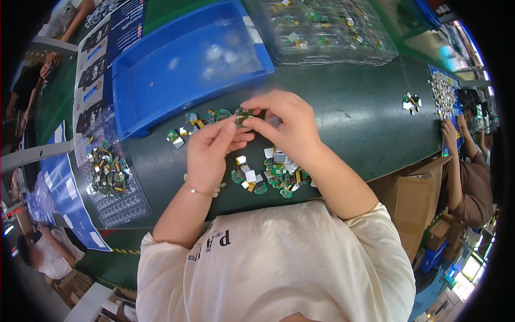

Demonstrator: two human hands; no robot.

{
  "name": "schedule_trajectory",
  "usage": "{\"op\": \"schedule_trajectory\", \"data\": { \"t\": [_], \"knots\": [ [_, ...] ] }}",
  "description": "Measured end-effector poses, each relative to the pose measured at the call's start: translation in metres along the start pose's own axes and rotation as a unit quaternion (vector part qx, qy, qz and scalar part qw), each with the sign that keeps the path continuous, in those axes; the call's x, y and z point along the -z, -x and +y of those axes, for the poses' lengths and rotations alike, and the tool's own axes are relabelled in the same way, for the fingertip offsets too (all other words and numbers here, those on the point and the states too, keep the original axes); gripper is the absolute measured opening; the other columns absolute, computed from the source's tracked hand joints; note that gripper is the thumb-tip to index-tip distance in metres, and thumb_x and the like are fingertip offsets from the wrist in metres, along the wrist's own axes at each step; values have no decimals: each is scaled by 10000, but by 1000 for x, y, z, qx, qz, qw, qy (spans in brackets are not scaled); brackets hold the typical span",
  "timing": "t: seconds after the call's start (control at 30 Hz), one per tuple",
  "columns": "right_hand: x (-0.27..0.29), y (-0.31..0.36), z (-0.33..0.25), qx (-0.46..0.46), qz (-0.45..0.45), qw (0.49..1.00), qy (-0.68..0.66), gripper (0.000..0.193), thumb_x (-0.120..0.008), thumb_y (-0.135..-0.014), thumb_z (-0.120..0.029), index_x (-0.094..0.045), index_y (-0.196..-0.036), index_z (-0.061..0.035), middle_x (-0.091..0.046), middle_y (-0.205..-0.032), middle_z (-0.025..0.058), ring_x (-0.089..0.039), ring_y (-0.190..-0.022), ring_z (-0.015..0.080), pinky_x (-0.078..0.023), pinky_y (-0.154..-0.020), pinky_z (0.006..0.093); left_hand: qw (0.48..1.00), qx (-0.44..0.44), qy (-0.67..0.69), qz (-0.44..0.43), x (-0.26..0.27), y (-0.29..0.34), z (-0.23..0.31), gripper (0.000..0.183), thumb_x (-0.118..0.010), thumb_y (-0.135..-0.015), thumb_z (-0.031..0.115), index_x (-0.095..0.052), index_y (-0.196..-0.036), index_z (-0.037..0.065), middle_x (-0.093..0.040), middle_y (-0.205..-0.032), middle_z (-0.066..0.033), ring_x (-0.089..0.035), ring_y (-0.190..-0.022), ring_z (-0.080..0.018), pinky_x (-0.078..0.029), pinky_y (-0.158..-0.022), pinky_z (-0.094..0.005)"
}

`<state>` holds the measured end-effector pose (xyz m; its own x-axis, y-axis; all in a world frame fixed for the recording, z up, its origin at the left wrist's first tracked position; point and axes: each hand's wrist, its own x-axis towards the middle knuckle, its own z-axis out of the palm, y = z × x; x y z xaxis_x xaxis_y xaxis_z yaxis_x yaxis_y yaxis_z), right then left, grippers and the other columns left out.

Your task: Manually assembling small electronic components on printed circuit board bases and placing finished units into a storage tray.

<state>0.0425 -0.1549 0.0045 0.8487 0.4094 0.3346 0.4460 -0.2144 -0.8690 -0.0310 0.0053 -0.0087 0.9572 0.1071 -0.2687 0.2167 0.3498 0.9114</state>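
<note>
In the head view, the left hand (210, 147) and right hand (292, 126) both appear to pinch a small dark-green board (245, 115) at the centre, with the loose pile of boards (281, 173) at its five o'clock. Should either grip slacken, it could slip onto the surface (343, 121) and mix with that pile; squeezing unevenly might bend it.

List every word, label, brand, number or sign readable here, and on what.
Wording and brands withheld; locations only.
Cream fabric T-shirt: dark letters, partly legible.
Blue-and-white printed sheet, upper left: lettering, partly legible.
White rectangular label on blue plastic tray: too small to read.
Blue sheet with white panels, left: too blurred.
</note>
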Motion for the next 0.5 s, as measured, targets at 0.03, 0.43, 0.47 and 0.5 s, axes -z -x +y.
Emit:
{"op": "schedule_trajectory", "data": {
  "t": [0.03,0.43,0.47,0.5],
  "knots": [
    [1,0,-4,33,12,998,48,254,-772,-675,-79,-652,-899,-101,-643,-822,16,-572,-678,133,-450,-615,255,997,50,52,-7,0,-1,1,248,-544,-929,92,-584,-1142,-29,-656,-1019,-127,-667,-866,-194,-538,-751,-248],
    [3,-1,4,134,40,982,130,185,-770,-646,-109,-656,-791,-115,-632,-856,24,-592,-756,226,-456,-672,329,992,3,123,-40,4,-3,-6,250,-558,-913,69,-572,-1150,-10,-648,-1074,-116,-657,-933,-198,-541,-790,-259],
    [4,-1,4,133,37,982,130,184,-769,-646,-106,-655,-790,-112,-630,-856,26,-591,-759,226,-455,-679,330,992,2,123,-40,4,-3,-6,250,-558,-913,69,-572,-1150,-10,-648,-1074,-116,-657,-933,-198,-541,-790,-259],
    [4,-2,4,133,37,982,130,184,-769,-646,-106,-655,-790,-112,-630,-856,26,-591,-759,226,-455,-679,330,993,-1,113,-32,4,-3,-7,234,-573,-902,56,-584,-1125,-15,-652,-1058,-123,-659,-926,-203,-540,-790,-261]
  ]
}}
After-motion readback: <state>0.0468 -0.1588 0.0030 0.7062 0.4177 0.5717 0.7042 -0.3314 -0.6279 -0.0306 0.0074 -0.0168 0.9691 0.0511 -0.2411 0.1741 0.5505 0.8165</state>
